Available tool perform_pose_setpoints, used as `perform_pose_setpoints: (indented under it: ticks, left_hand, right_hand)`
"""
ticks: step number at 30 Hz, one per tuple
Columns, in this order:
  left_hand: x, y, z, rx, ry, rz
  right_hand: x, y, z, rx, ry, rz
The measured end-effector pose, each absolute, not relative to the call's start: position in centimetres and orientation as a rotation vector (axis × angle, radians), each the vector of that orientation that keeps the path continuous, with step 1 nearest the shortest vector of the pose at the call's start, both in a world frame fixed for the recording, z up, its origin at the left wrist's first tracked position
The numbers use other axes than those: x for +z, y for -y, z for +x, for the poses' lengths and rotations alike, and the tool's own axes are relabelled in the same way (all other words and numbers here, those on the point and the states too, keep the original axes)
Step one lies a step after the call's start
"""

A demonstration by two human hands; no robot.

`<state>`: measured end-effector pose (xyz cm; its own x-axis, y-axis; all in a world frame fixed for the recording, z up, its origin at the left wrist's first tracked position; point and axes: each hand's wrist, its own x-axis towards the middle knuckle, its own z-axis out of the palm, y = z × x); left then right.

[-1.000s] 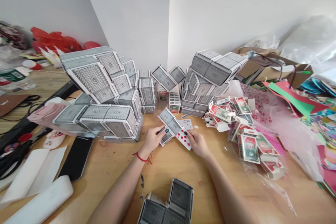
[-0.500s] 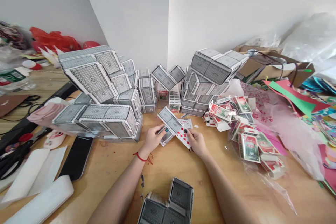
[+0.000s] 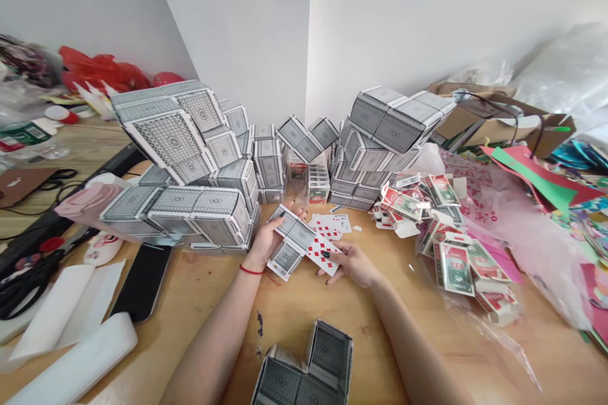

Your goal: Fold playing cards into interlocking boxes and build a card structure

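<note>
My left hand [image 3: 266,242] grips a strip of grey-patterned playing cards [image 3: 290,230], with a further grey-backed card [image 3: 285,259] hanging below it. My right hand [image 3: 352,264] holds the edge of a white playing card with red diamonds [image 3: 323,254], which joins the grey strip. Behind my fingers, another red-marked white card [image 3: 330,224] lies flat or nearly flat. A red thread circles my left wrist. Large block structures built from grey-backed cards [image 3: 180,158] rise just beyond my left hand.
More grey card structures stand at the back [image 3: 384,126] and near me [image 3: 304,370]. Red-and-green card boxes [image 3: 441,234] lie heaped on plastic to the right. Black scissors [image 3: 28,285], a black tablet [image 3: 142,281], white foam [image 3: 76,354] and coloured paper [image 3: 536,186] surround the wooden table [image 3: 285,304].
My hands have moved apart, with the left going farther left. The joined cards have opened out flatter between them, and the lower grey card now shows more fully.
</note>
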<state>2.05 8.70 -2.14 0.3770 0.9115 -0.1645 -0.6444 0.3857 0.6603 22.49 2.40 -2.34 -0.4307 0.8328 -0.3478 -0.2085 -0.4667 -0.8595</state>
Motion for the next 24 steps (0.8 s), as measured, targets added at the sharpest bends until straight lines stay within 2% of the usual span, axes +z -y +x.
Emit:
perform_pose_setpoints:
  ticks: [7,15,24]
  left_hand:
    - [-2.0,-9.0,2.2,1.162,-0.572,0.460]
    - [-2.9,-9.5,2.6,1.314,-0.586,0.337]
    - [-2.4,-8.7,3.2,1.351,-0.640,0.441]
  right_hand:
    - [-2.7,-2.0,21.8,2.140,1.010,-1.004]
    - [-3.1,-1.6,19.6,1.793,1.141,-1.176]
    - [-2.7,-1.5,19.1,1.730,1.156,-1.232]
